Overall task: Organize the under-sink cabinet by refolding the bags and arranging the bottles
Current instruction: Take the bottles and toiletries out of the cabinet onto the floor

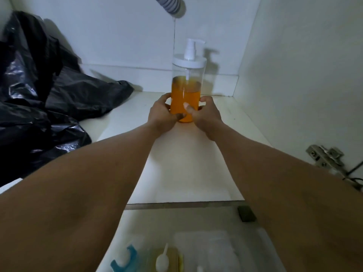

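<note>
Nearest the camera, at the bottom edge and outside the cabinet, lie blurred items: one blue-topped container [125, 260], one yellowish bottle with a white pump [164, 258], and one pale folded sheet of clear plastic [212, 250]. Their exact kinds are hard to tell. One small dark block [246, 213] sits just past them, near the cabinet's front edge.

Two bare forearms reach forward from the lower corners into the white cabinet, over its floor [186, 158]. On the right side wall, one metal door hinge [327, 157] is fixed near the front.

Farther in, both hands meet around one clear pump bottle [186, 89]. The left hand [160, 114] wraps the lower left of the bottle, fingers curled behind it and thumb across the base in front. The right hand [206, 114] wraps the lower right, thumb pressed on the front. Each grip is clenched on the bottle. The bottle stands upright, roughly half full of orange liquid, with one white lid and one white pump head on top. It is toward the back of the cabinet floor, right of centre; whether its base touches the floor cannot be told.

To the left, one heap of crumpled black plastic bags [39, 99] fills the cabinet's left side; the number of bags cannot be counted.

At the very back, one grey ribbed drain hose [170, 4] hangs from the top.
</note>
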Motion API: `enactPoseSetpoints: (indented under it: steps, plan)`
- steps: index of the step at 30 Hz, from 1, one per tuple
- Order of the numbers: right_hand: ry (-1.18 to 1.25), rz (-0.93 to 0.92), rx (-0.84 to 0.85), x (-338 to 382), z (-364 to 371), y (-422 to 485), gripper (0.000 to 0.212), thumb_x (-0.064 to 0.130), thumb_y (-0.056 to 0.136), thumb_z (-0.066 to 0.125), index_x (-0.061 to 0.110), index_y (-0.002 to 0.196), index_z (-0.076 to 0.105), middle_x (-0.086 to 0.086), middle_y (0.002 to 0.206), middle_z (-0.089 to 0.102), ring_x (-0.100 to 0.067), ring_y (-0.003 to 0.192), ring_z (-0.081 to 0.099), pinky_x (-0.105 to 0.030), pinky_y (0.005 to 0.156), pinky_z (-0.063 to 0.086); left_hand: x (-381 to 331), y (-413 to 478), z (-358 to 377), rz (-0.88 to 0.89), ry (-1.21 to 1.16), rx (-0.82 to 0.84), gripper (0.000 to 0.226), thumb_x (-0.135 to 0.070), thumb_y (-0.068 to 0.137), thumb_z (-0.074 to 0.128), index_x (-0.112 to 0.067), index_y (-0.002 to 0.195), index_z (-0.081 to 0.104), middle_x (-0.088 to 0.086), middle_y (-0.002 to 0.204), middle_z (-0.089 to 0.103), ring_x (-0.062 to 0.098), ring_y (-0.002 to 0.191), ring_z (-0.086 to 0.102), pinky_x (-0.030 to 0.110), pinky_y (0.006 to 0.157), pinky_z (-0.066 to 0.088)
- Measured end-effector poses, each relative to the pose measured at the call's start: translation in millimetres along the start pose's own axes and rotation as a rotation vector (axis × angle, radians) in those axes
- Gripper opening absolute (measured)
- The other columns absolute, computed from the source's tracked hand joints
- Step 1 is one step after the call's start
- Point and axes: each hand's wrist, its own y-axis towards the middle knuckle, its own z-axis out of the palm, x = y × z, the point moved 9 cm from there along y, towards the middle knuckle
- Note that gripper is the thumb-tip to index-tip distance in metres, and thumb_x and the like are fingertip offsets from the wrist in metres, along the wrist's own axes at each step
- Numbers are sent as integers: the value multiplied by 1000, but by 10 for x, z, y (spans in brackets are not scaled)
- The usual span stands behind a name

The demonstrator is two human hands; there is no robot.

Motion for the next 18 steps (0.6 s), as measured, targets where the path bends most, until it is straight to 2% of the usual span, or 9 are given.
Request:
enactPoseSetpoints:
  steps: [3,5,7,11,15,18]
  plan:
    - [-3,-30,3,53,-93,-268,65,49,89,69,18,139,40,-9,130,57,-23,109,56,-32,83,47,-26,-257,-57,-20,-44,28,83,-25,84,81,-25,153,35,9,132,63,28,117,63,38,93,53]
    - [12,-51,-11,81,-186,-478,65,46,87,73,16,136,42,-9,130,57,-23,111,56,-32,85,50,-81,-471,-103,-3,-54,35,82,-25,84,81,-23,152,37,10,129,65,28,114,64,36,91,53]
    - [42,-63,-25,112,-296,-689,65,43,85,76,14,134,45,-9,132,58,-22,116,56,-33,88,51,-148,-693,-151,12,-65,31,81,-25,82,83,-22,150,40,11,123,66,27,110,65,37,92,55]
    - [65,-68,-42,210,-544,-1107,67,42,82,79,13,131,45,-7,130,58,-19,111,57,-30,84,50,-304,-1129,-206,-4,-66,60,77,-23,81,84,-21,147,44,9,117,68,26,103,67,43,92,57]
    - [44,-82,-55,372,-847,-1573,80,51,77,80,19,137,39,0,129,56,-20,113,57,-35,88,54,-636,-1582,-281,1,-130,93,73,-18,75,88,-19,136,49,6,126,61,27,108,64,43,89,59]
    - [22,-85,-32,452,-1080,-1961,92,56,73,81,26,145,32,0,132,56,-21,113,59,-45,89,58,-886,-1904,-295,37,-135,165,71,-15,68,92,-19,125,50,6,129,60,31,108,65,46,85,61]
